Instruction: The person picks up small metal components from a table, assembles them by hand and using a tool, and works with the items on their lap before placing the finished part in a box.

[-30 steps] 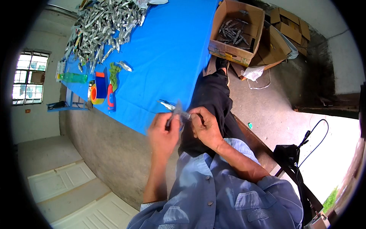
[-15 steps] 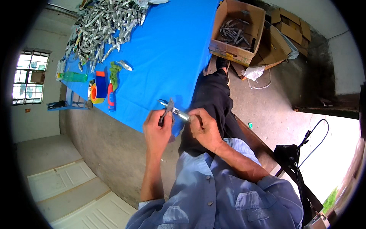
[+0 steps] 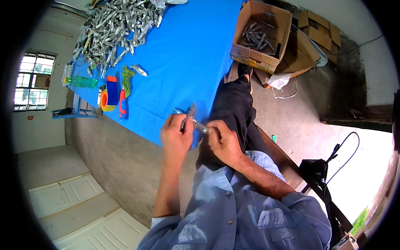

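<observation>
Over the near corner of the blue-covered table, my left hand (image 3: 176, 134) is closed round a thin grey cloth-like piece (image 3: 191, 111), folded about a slim silvery metal tool (image 3: 201, 127). My right hand (image 3: 225, 143) pinches the rounded, shiny end of that tool between thumb and fingers. A narrow pointed end sticks out beyond my left fingers; the tool's middle is partly hidden by the grey piece, and its exact kind is unclear. A large heap of similar silvery tools (image 3: 118, 29) lies at the far left, with a single silvery tool (image 3: 138, 70) apart from it.
On the table's left side are a green bottle (image 3: 81, 82), a roll of tape (image 3: 109, 100), a red-and-blue handled tool (image 3: 123, 104) and a green rag (image 3: 127, 79). Right of the table, a cardboard box (image 3: 254, 57) holds several dark metal pieces. A bag (image 3: 313, 170) with cables stands at right.
My left hand and the grey piece have shifted slightly right along the tool, toward my right hand. The right hand has stayed nearly still, keeping its pinch.
</observation>
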Motion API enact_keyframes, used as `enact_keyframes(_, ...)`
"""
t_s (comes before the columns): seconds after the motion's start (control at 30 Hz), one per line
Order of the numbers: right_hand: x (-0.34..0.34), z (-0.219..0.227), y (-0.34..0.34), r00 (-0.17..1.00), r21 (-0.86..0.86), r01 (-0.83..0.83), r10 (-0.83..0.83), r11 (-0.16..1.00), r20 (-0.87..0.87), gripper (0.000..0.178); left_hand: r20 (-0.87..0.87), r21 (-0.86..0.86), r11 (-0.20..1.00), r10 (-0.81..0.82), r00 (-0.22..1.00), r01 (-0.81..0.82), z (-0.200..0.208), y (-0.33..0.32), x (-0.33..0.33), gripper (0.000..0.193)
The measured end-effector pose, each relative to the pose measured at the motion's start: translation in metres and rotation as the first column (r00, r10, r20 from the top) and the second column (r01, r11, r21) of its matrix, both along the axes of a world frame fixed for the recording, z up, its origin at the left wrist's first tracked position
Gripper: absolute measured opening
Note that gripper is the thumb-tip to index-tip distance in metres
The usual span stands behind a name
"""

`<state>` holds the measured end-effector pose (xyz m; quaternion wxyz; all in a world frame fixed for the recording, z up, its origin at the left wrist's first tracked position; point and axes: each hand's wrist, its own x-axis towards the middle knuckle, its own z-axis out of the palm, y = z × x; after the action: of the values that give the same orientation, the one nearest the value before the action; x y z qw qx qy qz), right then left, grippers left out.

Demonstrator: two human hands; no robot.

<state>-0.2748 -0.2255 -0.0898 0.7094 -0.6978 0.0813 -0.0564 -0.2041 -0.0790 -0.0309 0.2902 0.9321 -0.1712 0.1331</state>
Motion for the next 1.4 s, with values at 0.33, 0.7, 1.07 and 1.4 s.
enact_keyframes(0.33, 0.0, -0.003, 0.002, 0.988, -0.072, 0.071, -0.06, 0.995, 0.139, 0.012, -0.107, -0.017, 1.0, 0.021, 0.994, -0.023, 0.015, -0.009, -0.017, 0.012)
enact_keyframes(0.7, -0.003, 0.002, 0.001, 0.997, -0.022, -0.014, 0.016, 1.0, 0.075, 0.014, -0.071, -0.028, 0.995, 0.089, 0.993, -0.091, -0.002, 0.019, 0.015, 0.014)
enact_keyframes(1.07, -0.005, -0.009, 0.005, 0.983, -0.12, 0.061, -0.039, 0.991, 0.181, 0.016, -0.101, -0.046, 0.999, 0.015, 0.995, -0.02, 0.015, -0.003, -0.016, 0.014)
enact_keyframes(1.4, -0.006, -0.005, 0.004, 0.984, -0.157, 0.009, 0.019, 0.988, 0.178, 0.016, -0.179, -0.039, 0.991, 0.117, 0.977, -0.126, 0.007, 0.021, 0.011, 0.012)
